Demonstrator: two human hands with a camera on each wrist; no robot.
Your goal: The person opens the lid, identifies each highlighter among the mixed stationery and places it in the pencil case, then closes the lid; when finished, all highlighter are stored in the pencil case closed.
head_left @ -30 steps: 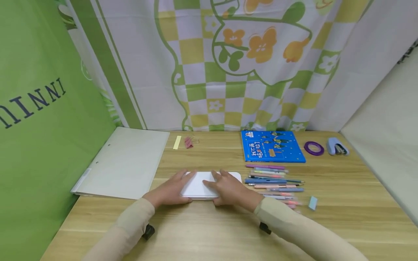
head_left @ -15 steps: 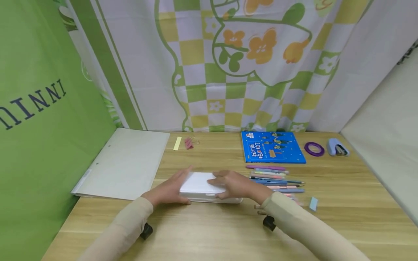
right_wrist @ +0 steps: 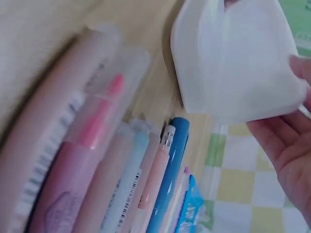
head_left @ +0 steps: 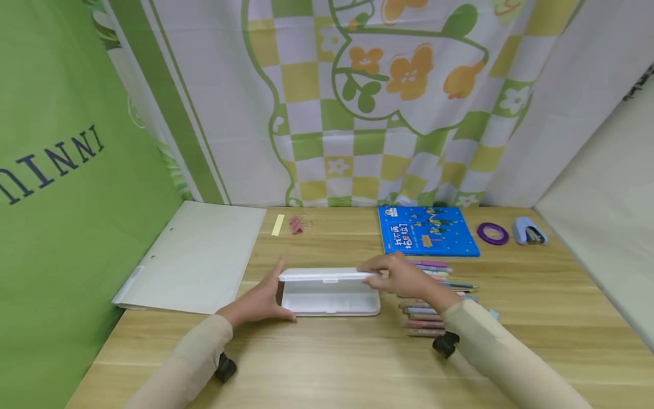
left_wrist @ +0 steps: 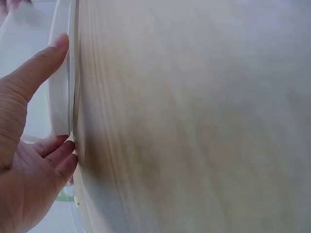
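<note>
A white case [head_left: 329, 298] lies near the middle of the table [head_left: 327, 363], at 12 o'clock from the person. It is a flat, oblong plastic box with rounded corners. Its lid [head_left: 327, 275] is raised on the far edge, so the shallow, pale tray shows beneath it; a small clasp tab sits at the middle of the lid's front rim.

The left hand [head_left: 260, 298] grasps the case's left end, thumb along the near wall and fingers against the far corner; the left wrist view shows the thumb [left_wrist: 36, 73] pressed on the white rim [left_wrist: 60, 87]. The right hand [head_left: 403, 276] pinches the lid's right end and holds it up; in the right wrist view its fingers [right_wrist: 286, 141] lie under the lid's corner [right_wrist: 233, 63].

At 3 o'clock from the case lies a row of pens [head_left: 434, 295], pink, pale blue and dark blue, just beside it and partly under the right forearm. At 1 o'clock is a blue book [head_left: 426, 237], with a purple tape ring [head_left: 493, 233] and a stapler [head_left: 529, 230] farther right. At 10 o'clock lies a grey folder [head_left: 194, 255]; at 11 o'clock, a yellow strip [head_left: 277, 224] and pink clips [head_left: 295, 224].
</note>
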